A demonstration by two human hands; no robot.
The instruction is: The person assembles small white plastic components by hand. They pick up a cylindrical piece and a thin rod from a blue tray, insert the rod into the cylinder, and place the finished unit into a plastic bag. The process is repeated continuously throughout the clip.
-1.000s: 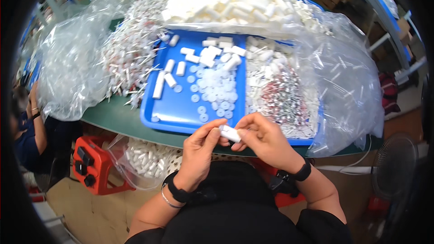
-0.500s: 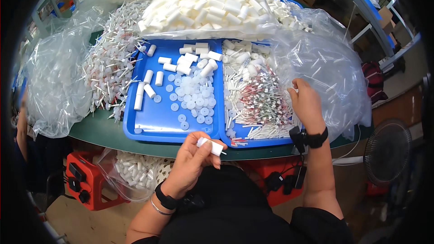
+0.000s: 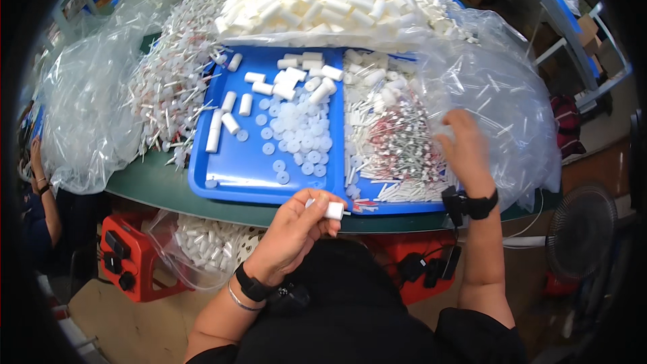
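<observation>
We've got a small white cap (image 3: 335, 210) pinched in our left hand (image 3: 294, 232), held low over the near edge of the table (image 3: 145, 185), just in front of the blue tray (image 3: 236, 172). A thin pin pokes out of its right side, though it's too small to tell more. It looks like light, hard plastic: stiff, smooth, a bit slippery, nothing that would crush under a fingertip pinch. The barrel sides are the place to hold it, and that's where the thumb and forefinger sit now, with the other fingers curled loosely underneath. So the left hand is closed around the cap, gripping lightly.

Our right hand (image 3: 465, 148) is out over the right half of the tray, down among the stems (image 3: 394, 141), a heap of thin white sticks with red and grey bits on them. The fingers are bent downward into the heap, beside the clear bag (image 3: 499, 94) draped there. We see the back of the hand only, so we can't tell whether it has closed on a stem or is only touching the pile. These stems look thin and feather-light, tangled together, so one would best be taken by its shaft near the middle.

On the left half of the tray lie loose white discs (image 3: 296, 138) and short white tubes (image 3: 232, 111), well apart from both hands.
</observation>
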